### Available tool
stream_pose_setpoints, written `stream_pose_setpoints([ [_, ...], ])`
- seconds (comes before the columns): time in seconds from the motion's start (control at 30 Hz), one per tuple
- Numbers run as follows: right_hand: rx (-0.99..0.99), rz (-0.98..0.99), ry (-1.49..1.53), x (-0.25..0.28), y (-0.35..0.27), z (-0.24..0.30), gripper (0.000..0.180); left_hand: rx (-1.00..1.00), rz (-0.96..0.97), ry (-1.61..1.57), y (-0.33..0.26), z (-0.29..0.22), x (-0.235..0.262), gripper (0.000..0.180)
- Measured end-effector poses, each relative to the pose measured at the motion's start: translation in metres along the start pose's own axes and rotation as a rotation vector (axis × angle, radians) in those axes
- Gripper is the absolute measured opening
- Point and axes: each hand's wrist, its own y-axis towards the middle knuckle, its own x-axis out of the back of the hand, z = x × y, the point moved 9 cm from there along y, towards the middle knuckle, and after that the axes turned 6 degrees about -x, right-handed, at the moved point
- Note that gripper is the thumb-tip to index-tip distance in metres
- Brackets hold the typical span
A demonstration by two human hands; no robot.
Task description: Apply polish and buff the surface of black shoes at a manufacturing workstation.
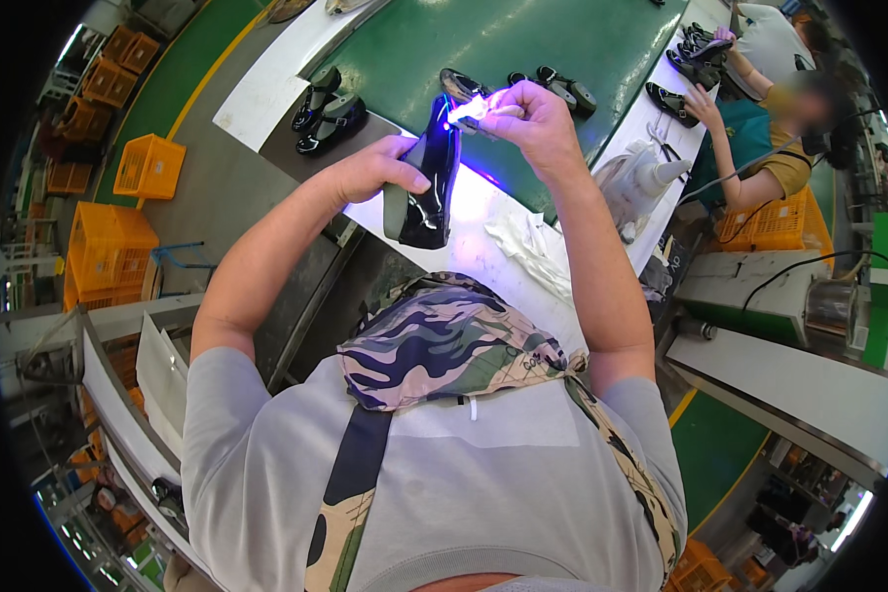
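Note:
My left hand [377, 172] is closed around a glossy black shoe [429, 209], thumb across its side. The shoe is tilted upright, with one end up toward my right hand. My right hand [538, 123] pinches at that upper end. A dazzling white-violet glow [469, 109] lies by its fingertips and hides what they grip. Violet light also falls on the white worktop [476, 202] below. A crumpled white cloth [528, 247] lies on the worktop nearer to me.
Black shoes [331, 120] stand to the left; other shoes [567, 91] rest on the green surface [503, 39] beyond. A white nozzle bottle [646, 178] stands at right. There a co-worker [760, 148] handles black shoes. Orange crates [150, 166] stand on the floor at left.

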Motion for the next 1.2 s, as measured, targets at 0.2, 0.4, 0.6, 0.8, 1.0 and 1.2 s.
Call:
stream_pose_setpoints([
  [0.2,-0.039,0.06,0.068,-0.018,-0.012,-0.016,0.019,0.02,-0.104,-0.382,-0.006,0.009,0.004,0.046],
  [0.4,-0.086,0.135,0.173,-0.035,-0.021,-0.022,0.02,-0.015,-0.24,-0.512,-0.011,0.026,0.022,0.036],
  [0.6,-0.086,0.143,0.121,-0.04,-0.027,-0.023,0.02,0.065,-0.336,-0.642,-0.019,0.048,0.021,0.036],
  [0.8,-0.017,0.155,0.0,-0.041,-0.037,-0.016,0.019,0.082,-0.413,-0.812,-0.026,0.067,0.009,0.036],
  [1.0,0.096,0.194,-0.097,-0.046,-0.047,-0.008,0.024,0.091,-0.403,-0.907,-0.04,0.087,0.003,0.033],
  [1.2,0.198,0.213,-0.117,-0.059,-0.046,-0.006,0.026,0.004,-0.461,-1.088,-0.05,0.1,-0.005,0.044],
])
